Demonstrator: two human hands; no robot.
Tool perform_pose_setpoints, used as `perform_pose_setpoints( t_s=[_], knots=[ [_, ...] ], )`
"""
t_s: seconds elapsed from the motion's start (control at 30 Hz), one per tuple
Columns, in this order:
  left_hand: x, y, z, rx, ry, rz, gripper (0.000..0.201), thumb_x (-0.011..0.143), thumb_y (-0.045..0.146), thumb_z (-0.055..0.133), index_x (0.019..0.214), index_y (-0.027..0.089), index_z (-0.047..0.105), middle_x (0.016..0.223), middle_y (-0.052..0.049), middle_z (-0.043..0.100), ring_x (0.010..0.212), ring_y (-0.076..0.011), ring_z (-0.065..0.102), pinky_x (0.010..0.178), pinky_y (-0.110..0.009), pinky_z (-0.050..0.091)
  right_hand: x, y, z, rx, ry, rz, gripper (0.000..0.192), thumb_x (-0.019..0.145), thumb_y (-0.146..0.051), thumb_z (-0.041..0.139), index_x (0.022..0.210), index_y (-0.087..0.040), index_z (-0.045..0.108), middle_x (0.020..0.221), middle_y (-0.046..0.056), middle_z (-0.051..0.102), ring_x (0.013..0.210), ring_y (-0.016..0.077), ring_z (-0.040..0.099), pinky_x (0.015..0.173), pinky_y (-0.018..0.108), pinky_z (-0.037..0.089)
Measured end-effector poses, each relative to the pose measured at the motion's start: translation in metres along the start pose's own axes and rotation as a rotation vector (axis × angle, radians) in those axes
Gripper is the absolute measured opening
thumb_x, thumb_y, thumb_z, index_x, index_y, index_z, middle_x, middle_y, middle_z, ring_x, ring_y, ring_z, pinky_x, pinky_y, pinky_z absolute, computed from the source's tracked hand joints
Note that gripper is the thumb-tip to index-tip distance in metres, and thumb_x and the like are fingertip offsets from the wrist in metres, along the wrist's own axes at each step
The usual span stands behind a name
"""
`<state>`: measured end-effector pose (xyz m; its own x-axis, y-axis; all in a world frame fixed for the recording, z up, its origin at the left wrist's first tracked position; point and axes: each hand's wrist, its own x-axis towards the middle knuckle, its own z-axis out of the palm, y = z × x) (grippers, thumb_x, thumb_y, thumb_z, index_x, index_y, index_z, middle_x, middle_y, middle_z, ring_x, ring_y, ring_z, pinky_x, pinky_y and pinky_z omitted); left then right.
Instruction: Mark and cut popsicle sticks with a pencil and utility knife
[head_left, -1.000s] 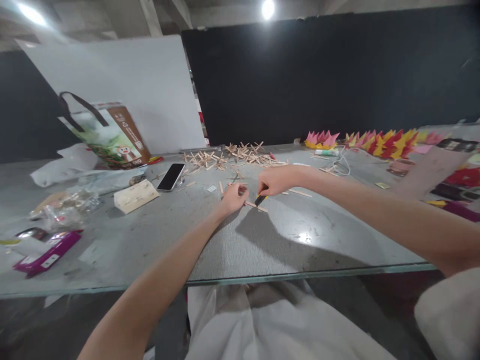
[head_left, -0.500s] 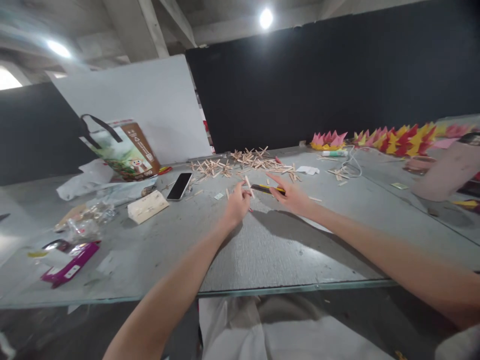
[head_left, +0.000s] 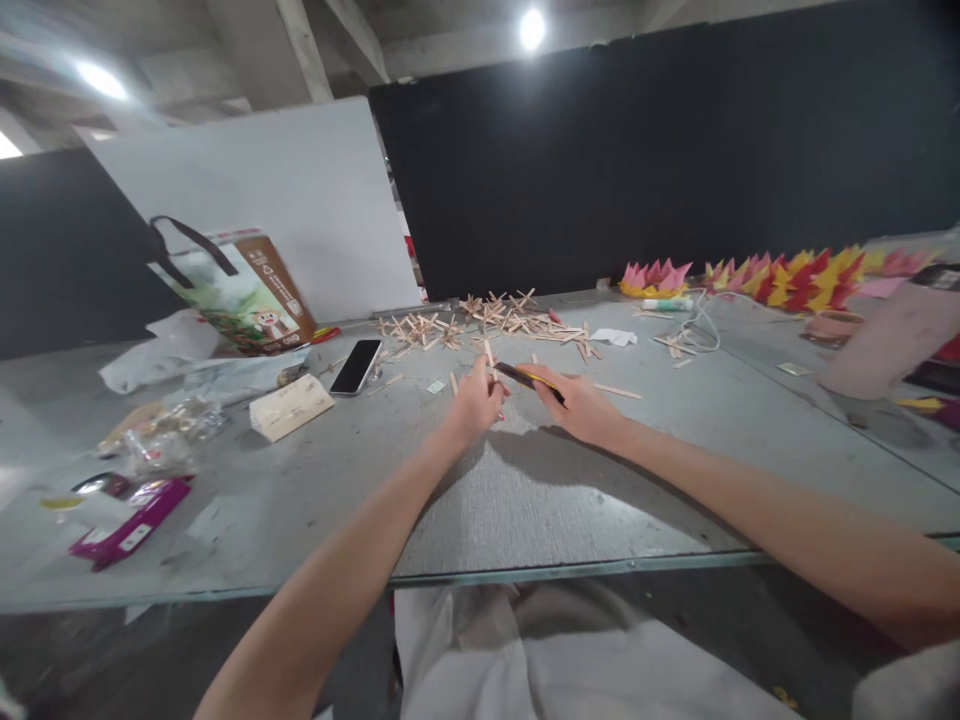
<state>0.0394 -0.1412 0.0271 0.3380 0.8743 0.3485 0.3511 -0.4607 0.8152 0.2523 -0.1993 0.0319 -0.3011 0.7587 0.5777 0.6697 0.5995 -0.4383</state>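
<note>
Nearest the viewer, the grey scuffed work surface (head_left: 525, 500) carries both forearms. The left hand (head_left: 474, 402) has its grip pinched on one short pale wooden stick (head_left: 490, 356), held upright above the surface with its upper end clear of the fingers. The right hand (head_left: 581, 405), just beside it, has its grip closed on one black-and-yellow utility knife (head_left: 529, 379), slim and long, angled toward the stick.

At left lie one magenta flat packet (head_left: 124, 518), one pale wooden block (head_left: 291, 406) and one black smartphone (head_left: 356, 366). Beyond the hands sits a pile of crossed wooden sticks (head_left: 480, 320), too many to count. Farther back stands one printed paper bag with a black handle (head_left: 240, 295); at far right runs a row of pink, red and yellow folded paper shapes (head_left: 772, 280).
</note>
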Motion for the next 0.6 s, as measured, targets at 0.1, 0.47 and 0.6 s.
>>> perform_pose_setpoints(
  t_s=[0.1,0.47,0.6],
  knots=[
    [-0.001,0.001,-0.003,0.100,-0.038,0.023,0.042,0.101,0.013,0.050,0.142,0.019,0.050,0.089,-0.005,0.072,0.068,-0.0155,0.068,0.057,-0.023,0.057,-0.002,0.000,-0.002,-0.014,0.031,-0.066,0.048,0.109,-0.029,0.044,0.151,-0.018,0.065,0.112,0.012,0.083,0.078,0.0201,0.074,0.075,0.029,0.054],
    [-0.002,-0.016,0.004,0.139,-0.114,0.022,0.044,0.096,0.010,0.050,0.140,0.018,0.050,0.086,-0.004,0.073,0.065,-0.0144,0.068,0.067,-0.027,0.057,-0.005,-0.001,-0.003,-0.087,0.000,-0.020,0.049,0.103,-0.022,0.050,0.147,-0.020,0.071,0.108,0.013,0.085,0.074,0.0204,0.075,0.071,0.028,0.053],
    [-0.001,-0.014,0.005,0.013,-0.059,0.000,0.043,0.096,0.012,0.053,0.138,0.020,0.050,0.084,-0.004,0.074,0.064,-0.0142,0.068,0.061,-0.025,0.055,-0.004,-0.009,-0.004,-0.067,-0.011,0.020,0.048,0.105,-0.026,0.048,0.146,-0.017,0.070,0.101,0.013,0.084,0.068,0.0190,0.070,0.069,0.028,0.049]
  ],
)
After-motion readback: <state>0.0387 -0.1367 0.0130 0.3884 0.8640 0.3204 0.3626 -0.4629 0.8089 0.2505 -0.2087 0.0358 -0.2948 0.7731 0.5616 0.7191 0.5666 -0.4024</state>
